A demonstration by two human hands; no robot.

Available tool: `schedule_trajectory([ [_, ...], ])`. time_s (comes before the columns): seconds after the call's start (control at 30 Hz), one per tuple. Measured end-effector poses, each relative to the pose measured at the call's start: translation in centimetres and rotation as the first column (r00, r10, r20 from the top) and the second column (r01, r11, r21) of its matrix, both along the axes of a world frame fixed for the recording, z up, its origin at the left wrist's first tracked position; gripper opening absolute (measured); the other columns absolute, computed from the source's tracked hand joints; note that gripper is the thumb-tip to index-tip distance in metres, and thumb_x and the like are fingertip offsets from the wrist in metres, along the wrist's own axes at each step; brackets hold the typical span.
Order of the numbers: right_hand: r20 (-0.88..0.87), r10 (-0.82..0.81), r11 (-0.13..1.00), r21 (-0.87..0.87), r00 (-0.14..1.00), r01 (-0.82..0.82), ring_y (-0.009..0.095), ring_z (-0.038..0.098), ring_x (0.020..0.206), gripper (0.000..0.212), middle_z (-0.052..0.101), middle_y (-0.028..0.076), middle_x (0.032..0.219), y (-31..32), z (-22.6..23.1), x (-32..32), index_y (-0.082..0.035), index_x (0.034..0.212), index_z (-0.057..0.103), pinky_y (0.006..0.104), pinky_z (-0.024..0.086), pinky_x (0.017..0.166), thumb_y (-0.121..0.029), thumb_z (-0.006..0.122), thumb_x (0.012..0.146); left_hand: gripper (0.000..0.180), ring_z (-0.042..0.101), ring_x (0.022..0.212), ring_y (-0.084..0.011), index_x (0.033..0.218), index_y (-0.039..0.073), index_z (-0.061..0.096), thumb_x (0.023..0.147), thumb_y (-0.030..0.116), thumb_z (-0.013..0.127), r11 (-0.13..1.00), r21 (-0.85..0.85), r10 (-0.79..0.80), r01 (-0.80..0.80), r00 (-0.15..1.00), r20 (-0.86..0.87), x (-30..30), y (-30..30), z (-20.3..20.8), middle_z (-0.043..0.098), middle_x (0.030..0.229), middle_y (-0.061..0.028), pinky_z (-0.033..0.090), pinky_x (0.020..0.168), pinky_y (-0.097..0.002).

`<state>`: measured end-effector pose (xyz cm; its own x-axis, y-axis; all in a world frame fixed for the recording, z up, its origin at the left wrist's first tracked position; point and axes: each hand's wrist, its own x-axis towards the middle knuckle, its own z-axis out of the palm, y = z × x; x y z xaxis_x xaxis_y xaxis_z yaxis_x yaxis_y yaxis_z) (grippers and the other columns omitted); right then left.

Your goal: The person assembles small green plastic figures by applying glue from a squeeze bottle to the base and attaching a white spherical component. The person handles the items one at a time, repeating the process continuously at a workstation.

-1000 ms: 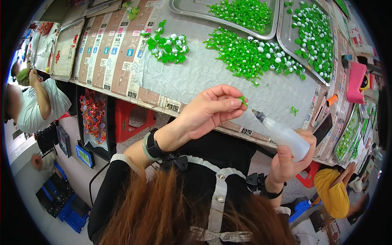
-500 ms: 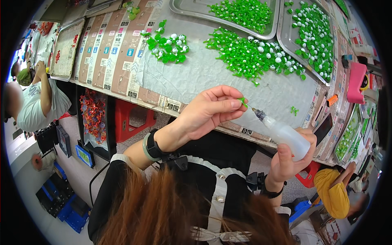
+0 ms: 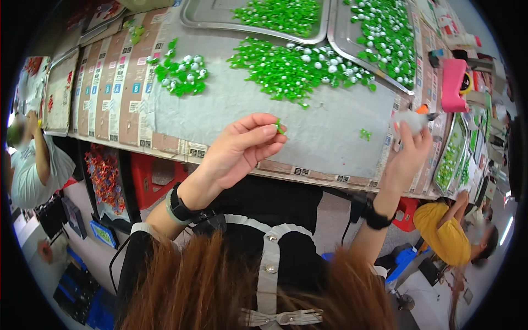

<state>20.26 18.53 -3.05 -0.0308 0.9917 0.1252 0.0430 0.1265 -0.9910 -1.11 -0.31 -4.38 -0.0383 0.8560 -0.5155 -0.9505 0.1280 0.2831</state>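
Between the thumb and fingertips of my left hand (image 3: 242,146) is a small green plastic figure (image 3: 279,127), held just above the near part of the grey sheet (image 3: 330,126). My right hand (image 3: 408,157) reaches to the table's right side, its fingers at a white squeeze bottle (image 3: 410,121). The bottle lies tilted, its dark nozzle pointing right. A single green figure (image 3: 365,134) rests on the sheet between my hands. Beyond lies a pile of green figures (image 3: 275,74), with white eyeball-like balls at its right. A smaller group of green figures with such balls (image 3: 181,77) sits at left.
Two metal trays, one at the back (image 3: 220,26) and one at back right (image 3: 338,41), hold more green pieces. A pink tape dispenser (image 3: 453,85) stands at right, near an orange object (image 3: 422,109). Co-workers sit at far left (image 3: 41,165) and right (image 3: 443,231).
My right hand has carried the squeeze bottle away from the green figure, to the right and farther back; its nozzle now points right. My left hand still pinches the figure. The view has shifted.
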Motion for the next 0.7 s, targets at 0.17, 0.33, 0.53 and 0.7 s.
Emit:
schedule_trajectory([
  [0.17,0.246,0.083,0.996,-0.006,0.966,-0.084,0.014,0.051,0.076,0.038,0.051,0.011,0.090,3.1,-2.7,1.6,0.003,0.096,0.038,0.0224,0.040,0.066,0.001,0.061,0.066,0.013,0.056,0.081,-0.0157,0.091,0.001,0.050,0.078,0.003,0.049,1.000,0.010,-0.004,0.004,1.000,-0.002,0.1,0.2,0.2,0.055,0.089,-0.0101,0.048,0.071,-0.0225],
  [0.33,0.601,-0.188,0.887,0.443,0.776,-0.129,0.015,0.049,0.068,0.036,0.052,0.006,0.079,-0.4,0.0,-1.8,0.001,0.100,0.044,0.0244,0.040,0.062,-0.004,0.059,0.068,0.013,0.056,0.079,-0.0153,0.091,0.001,0.050,0.079,0.004,0.048,1.000,-0.023,0.008,-0.009,0.999,-0.039,-0.3,0.1,-0.1,0.055,0.087,-0.0096,0.048,0.069,-0.0227],
  [0.53,0.737,0.417,0.807,-0.030,0.533,-0.590,0.015,0.052,0.066,0.017,0.053,0.008,0.075,-1.0,-0.4,-8.4,0.000,0.088,0.051,0.0247,0.040,0.060,-0.005,0.054,0.072,0.013,0.056,0.077,-0.0153,0.091,0.001,0.050,0.080,0.007,0.048,0.999,-0.002,-0.047,0.047,0.998,-0.048,0.0,0.8,0.3,0.056,0.086,-0.0096,0.048,0.068,-0.0229],
  [0.7,0.612,0.521,0.825,-0.182,0.595,-0.535,0.013,0.055,0.071,0.020,0.055,0.008,0.081,-0.7,-1.5,-8.1,0.000,0.093,0.050,0.0241,0.042,0.061,-0.005,0.052,0.073,0.013,0.057,0.074,-0.0156,0.092,0.003,0.049,0.080,0.007,0.048,0.998,-0.038,-0.048,0.046,0.997,-0.058,-0.5,0.1,0.2,0.055,0.085,-0.0089,0.048,0.065,-0.0229],
])
